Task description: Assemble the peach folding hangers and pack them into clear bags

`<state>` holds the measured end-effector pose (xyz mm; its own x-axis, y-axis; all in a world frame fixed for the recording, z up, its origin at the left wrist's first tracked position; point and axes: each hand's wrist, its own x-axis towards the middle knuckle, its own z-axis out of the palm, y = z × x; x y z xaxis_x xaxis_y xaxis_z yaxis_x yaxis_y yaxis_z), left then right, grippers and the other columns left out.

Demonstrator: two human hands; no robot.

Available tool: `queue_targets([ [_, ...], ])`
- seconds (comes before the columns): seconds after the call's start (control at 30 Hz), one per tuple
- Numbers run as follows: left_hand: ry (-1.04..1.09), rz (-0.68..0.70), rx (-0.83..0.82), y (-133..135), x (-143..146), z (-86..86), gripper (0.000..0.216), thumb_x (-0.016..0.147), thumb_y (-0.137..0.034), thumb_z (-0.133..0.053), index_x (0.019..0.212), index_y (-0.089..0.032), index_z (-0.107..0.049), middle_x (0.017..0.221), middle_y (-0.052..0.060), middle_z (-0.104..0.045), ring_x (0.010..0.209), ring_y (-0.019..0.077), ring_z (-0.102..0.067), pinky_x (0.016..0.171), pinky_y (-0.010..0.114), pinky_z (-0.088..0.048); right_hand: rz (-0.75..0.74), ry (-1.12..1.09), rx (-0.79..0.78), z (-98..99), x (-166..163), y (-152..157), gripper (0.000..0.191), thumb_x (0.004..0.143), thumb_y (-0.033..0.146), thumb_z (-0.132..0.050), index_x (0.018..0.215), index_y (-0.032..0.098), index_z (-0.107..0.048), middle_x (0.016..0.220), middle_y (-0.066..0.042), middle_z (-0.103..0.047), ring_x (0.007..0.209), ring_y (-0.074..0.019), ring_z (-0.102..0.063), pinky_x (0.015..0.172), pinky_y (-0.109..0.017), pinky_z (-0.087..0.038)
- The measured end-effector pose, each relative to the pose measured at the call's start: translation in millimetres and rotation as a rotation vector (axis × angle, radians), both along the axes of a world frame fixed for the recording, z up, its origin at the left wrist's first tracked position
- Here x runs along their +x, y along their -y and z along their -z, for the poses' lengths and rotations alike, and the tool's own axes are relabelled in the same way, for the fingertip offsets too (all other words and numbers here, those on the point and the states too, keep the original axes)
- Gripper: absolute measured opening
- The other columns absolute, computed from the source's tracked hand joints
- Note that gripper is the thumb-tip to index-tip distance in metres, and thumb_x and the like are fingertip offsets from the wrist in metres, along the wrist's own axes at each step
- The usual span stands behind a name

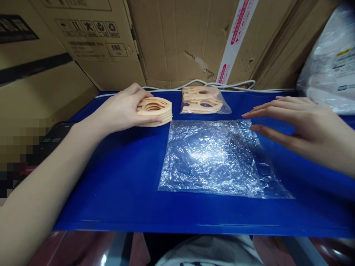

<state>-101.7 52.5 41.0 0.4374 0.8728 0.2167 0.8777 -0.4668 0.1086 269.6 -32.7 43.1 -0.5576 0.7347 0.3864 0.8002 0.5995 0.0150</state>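
My left hand (133, 107) grips a stack of cream-coloured flat pieces with oval holes (162, 116) at its left side, thumb in front and fingers behind. The stack stands on the blue table top. To the right of it lies a clear plastic bag (210, 159), flat and crinkled. My right hand (288, 125) hovers by the bag's upper right corner, fingers stretched out and thumb apart, holding nothing. Behind the flat bag, a filled clear bag (205, 100) contains similar cream pieces.
Cardboard boxes (177, 40) wall off the back and left. A white cable (241, 87) runs along the table's rear edge. A phone (51, 142) lies at the left, partly behind my forearm. At the far right stands a plastic-wrapped white package (332, 66). The blue table (116, 199) ends in front of my lap.
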Motion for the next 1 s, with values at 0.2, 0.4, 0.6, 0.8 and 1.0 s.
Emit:
queue_targets([
  [0.2, 0.019, 0.133, 0.228, 32.8, 25.6, -9.2, 0.093, 0.073, -0.086, -0.051, 0.134, -0.016, -0.052, 0.126, 0.012, -0.053, 0.113, 0.0305, -0.054, 0.101, 0.038, -0.042, 0.025, -0.156, -0.065, 2.9, -16.0, 9.5, 0.027, 0.096, 0.045, -0.048, 0.104, 0.026, -0.065, 0.115, -0.006, -0.069, 0.108, -0.0274, -0.063, 0.091, -0.046, -0.046],
  [0.4, -0.004, 0.501, 0.427, 67.6, 68.8, 6.8, 0.086, 0.075, -0.084, -0.051, 0.115, -0.008, -0.061, 0.11, 0.017, -0.063, 0.099, 0.0312, -0.062, 0.083, 0.041, -0.052, 0.003, -0.592, -0.467, 9.2, -41.6, 30.2, 0.019, 0.09, 0.044, -0.061, 0.083, 0.027, -0.056, 0.086, 0.005, -0.065, 0.078, -0.0128, -0.059, 0.067, -0.025, -0.046],
  [0.6, 0.002, 0.561, 0.483, 79.1, 82.0, 17.0, 0.083, 0.079, -0.079, -0.052, 0.116, -0.005, -0.06, 0.11, 0.018, -0.066, 0.098, 0.0312, -0.064, 0.082, 0.041, -0.051, -0.031, -0.909, -0.884, 9.8, -53.1, 31.1, 0.03, 0.08, 0.032, -0.074, 0.072, 0.022, -0.047, 0.069, 0.007, -0.049, 0.058, -0.0068, -0.047, 0.051, -0.017, -0.044],
  [0.8, -0.047, 0.554, 0.392, 73.5, 78.7, 18.2, 0.097, 0.08, -0.079, -0.052, 0.141, -0.003, -0.042, 0.137, 0.022, -0.054, 0.126, 0.0345, -0.052, 0.101, 0.045, -0.041, -0.035, -1.088, -1.026, 12.8, -46.5, 23.6, 0.034, 0.078, 0.026, -0.077, 0.073, 0.022, -0.043, 0.066, 0.008, -0.052, 0.053, -0.0054, -0.052, 0.046, -0.015, -0.045],
  [1.0, -0.03, 0.568, 0.27, 64.3, 71.1, 18.5, 0.1, 0.081, -0.076, -0.054, 0.146, -0.003, -0.034, 0.144, 0.022, -0.048, 0.132, 0.034, -0.045, 0.11, 0.045, -0.033, 0.009, -1.076, -0.982, 13.4, -45.6, 22.5, 0.036, 0.077, 0.029, -0.078, 0.073, 0.021, -0.043, 0.067, 0.008, -0.052, 0.053, -0.0052, -0.051, 0.046, -0.015, -0.044],
])
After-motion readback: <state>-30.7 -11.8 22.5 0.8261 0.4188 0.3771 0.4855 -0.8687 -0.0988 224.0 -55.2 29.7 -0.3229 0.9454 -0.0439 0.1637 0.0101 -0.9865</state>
